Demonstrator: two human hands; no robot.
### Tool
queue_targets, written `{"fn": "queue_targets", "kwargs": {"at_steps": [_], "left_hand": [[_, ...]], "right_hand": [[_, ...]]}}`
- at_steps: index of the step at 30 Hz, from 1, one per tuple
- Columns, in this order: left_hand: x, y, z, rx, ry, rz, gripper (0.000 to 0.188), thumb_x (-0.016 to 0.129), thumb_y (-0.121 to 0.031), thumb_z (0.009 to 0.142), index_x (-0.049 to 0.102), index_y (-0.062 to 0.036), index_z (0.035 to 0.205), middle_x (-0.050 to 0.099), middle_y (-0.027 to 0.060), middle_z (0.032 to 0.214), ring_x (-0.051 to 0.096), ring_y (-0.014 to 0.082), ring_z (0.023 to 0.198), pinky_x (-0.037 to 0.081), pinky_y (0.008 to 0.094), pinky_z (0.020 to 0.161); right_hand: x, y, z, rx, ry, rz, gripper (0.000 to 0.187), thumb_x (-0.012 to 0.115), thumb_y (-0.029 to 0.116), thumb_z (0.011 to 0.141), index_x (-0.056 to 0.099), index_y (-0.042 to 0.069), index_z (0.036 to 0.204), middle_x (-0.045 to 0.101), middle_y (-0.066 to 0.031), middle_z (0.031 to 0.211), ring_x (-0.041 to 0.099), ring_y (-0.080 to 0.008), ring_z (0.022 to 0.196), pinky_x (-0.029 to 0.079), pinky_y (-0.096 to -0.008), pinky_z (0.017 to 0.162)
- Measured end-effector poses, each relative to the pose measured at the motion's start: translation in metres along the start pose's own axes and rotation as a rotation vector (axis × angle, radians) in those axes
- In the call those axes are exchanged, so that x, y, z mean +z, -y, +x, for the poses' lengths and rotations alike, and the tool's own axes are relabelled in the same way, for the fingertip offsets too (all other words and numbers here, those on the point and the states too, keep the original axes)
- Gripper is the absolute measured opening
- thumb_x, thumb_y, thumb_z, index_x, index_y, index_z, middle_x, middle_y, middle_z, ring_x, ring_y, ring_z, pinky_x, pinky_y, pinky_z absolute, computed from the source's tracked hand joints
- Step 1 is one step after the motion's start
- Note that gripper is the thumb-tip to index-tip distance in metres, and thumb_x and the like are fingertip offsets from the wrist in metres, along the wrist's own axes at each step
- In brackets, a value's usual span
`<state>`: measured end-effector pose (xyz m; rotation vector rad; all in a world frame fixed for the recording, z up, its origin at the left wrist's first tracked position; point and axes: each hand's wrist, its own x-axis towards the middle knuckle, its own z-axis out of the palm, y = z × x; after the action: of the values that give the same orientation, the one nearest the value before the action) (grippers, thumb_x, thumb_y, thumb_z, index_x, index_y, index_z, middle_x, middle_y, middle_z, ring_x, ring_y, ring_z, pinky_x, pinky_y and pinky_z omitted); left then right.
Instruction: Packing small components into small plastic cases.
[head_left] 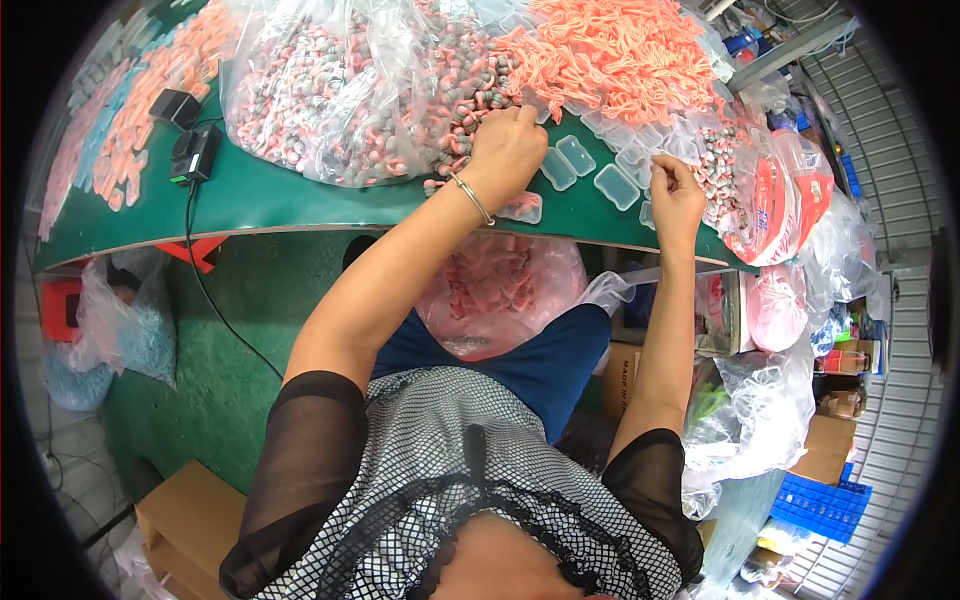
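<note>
My left hand (505,150) reaches across the green table (290,212) to the edge of a heap of small pink-and-grey rounded pieces (462,125). Its fingers are curled closed, and whatever they hold is hidden. Just right of it lie small clear plastic cases (617,187). One case (525,207) with pink inside sits near the table edge, below my left hand. My right hand (677,195) is raised by the cases at the right, thumb and fingers pinched together; I cannot make out anything between them. Beside it is a second group of pink-and-grey pieces (722,165).
Orange cord bundles (620,55) are heaped at the back. A big clear bag (330,110) of pieces covers the middle left. Filled orange cases (135,140) and two black devices (193,153) stand at the left. Under the table edge hangs a clear bag (500,285) with pink contents.
</note>
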<state>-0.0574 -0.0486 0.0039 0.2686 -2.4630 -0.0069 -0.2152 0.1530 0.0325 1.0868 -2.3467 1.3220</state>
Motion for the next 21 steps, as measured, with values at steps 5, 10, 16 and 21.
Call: {"fn": "queue_targets", "kwargs": {"at_steps": [5, 10, 16, 21], "left_hand": [[-0.004, -0.002, 0.003, 0.033, 0.042, 0.040, 0.005, 0.060, -0.008, 0.074, 0.064, -0.0055, 0.076, 0.059, 0.0094, 0.084, 0.062, 0.0252, 0.085, 0.051, 0.0372, 0.074], [-0.008, 0.003, 0.001, 0.074, 0.094, 0.026, 0.006, 0.061, -0.009, 0.074, 0.064, -0.0060, 0.077, 0.060, 0.0090, 0.084, 0.063, 0.0253, 0.085, 0.051, 0.0370, 0.075], [-0.021, -0.002, 0.001, 0.041, 0.122, 0.149, 0.006, 0.062, -0.011, 0.073, 0.068, -0.0084, 0.072, 0.064, 0.0078, 0.083, 0.063, 0.0244, 0.084, 0.047, 0.0390, 0.076], [-0.022, -0.001, 0.001, 0.038, 0.126, 0.141, 0.005, 0.063, -0.010, 0.071, 0.068, -0.0089, 0.072, 0.065, 0.0089, 0.084, 0.063, 0.0248, 0.082, 0.045, 0.0401, 0.074]], "right_hand": [[0.005, -0.004, -0.012, -0.041, 0.135, -0.055, 0.016, 0.063, 0.002, 0.085, 0.070, 0.001, 0.099, 0.067, -0.0103, 0.082, 0.061, -0.0151, 0.061, 0.050, -0.0286, 0.059], [-0.002, 0.026, -0.033, -0.095, 0.130, -0.216, 0.020, 0.069, 0.007, 0.081, 0.068, 0.003, 0.100, 0.066, -0.0120, 0.096, 0.064, -0.0251, 0.074, 0.051, -0.0340, 0.067], [-0.006, 0.027, -0.062, -0.370, 0.276, -0.342, 0.018, 0.073, 0.013, 0.076, 0.069, 0.007, 0.092, 0.064, -0.0065, 0.105, 0.058, -0.0278, 0.101, 0.044, -0.0401, 0.086], [-0.016, 0.025, -0.058, -0.359, 0.246, -0.272, 0.018, 0.072, 0.010, 0.077, 0.068, 0.005, 0.093, 0.064, -0.0093, 0.106, 0.060, -0.0294, 0.101, 0.046, -0.0407, 0.087]]}}
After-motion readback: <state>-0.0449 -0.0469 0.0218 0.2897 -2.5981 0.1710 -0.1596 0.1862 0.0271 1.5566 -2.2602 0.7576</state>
